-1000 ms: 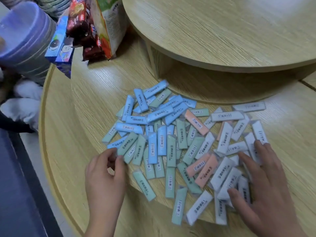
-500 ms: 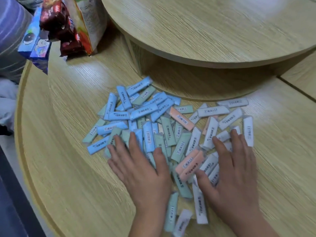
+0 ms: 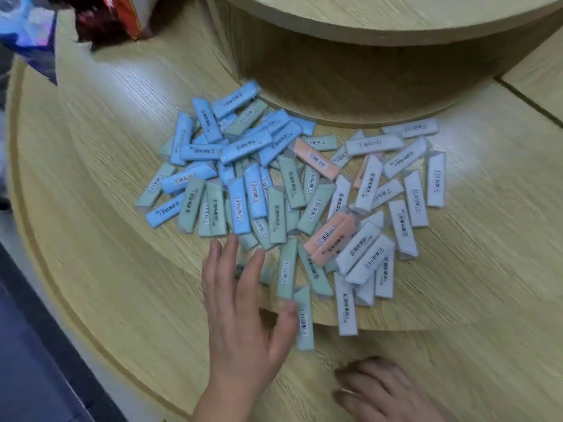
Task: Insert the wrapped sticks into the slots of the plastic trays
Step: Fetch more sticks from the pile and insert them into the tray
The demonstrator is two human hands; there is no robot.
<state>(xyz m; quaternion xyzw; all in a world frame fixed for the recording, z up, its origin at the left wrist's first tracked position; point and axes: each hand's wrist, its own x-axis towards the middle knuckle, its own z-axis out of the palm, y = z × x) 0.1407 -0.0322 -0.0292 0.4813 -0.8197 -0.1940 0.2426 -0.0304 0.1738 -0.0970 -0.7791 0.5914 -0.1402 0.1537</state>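
A loose pile of wrapped sticks (image 3: 289, 202) lies on the round wooden table (image 3: 100, 208): blue ones at the back left, green in the middle, pale lilac on the right, a few orange among them. My left hand (image 3: 243, 312) lies flat with spread fingers at the pile's near edge, its fingertips over a green stick (image 3: 268, 274) and its thumb beside another green stick (image 3: 304, 321). My right hand (image 3: 380, 391) hovers low at the bottom of the view, fingers relaxed, holding nothing and off the pile. No plastic tray is in view.
A raised round wooden tier (image 3: 380, 56) stands just behind the pile. Snack packets (image 3: 112, 22) and a blue-purple packet (image 3: 33, 47) sit at the back left. The table's curved rim (image 3: 61, 284) runs along the left, with dark floor beyond.
Both hands have drawn back toward me from on top of the pile. The right hand has come fully off the sticks. The pile is pushed closer together than a second ago.
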